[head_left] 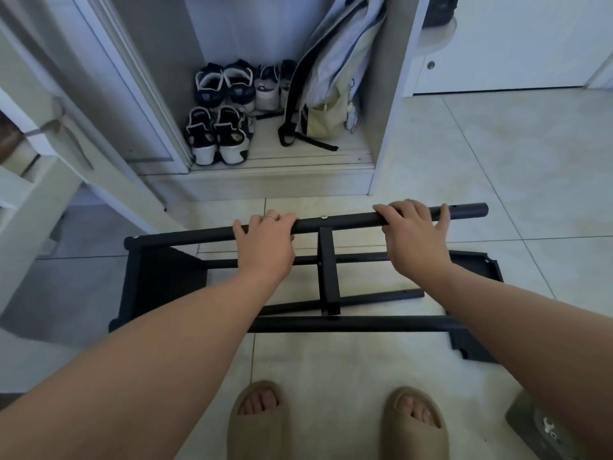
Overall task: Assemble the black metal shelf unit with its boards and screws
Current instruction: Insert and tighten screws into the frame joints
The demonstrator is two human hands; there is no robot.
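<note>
Bottom centre: slippers [255, 423] stand on the tiled floor [331, 366], just short of the shelf frame [348, 323], which lies on its side across mid-frame. Left hand [265, 240] and right hand [414, 234] each curl over the top rail [341, 221], either side of the crossbar [326, 260], likely to steady or lift it. Black board [166, 280] fitted at left. Shoes [219, 134] beyond, upper centre
</note>
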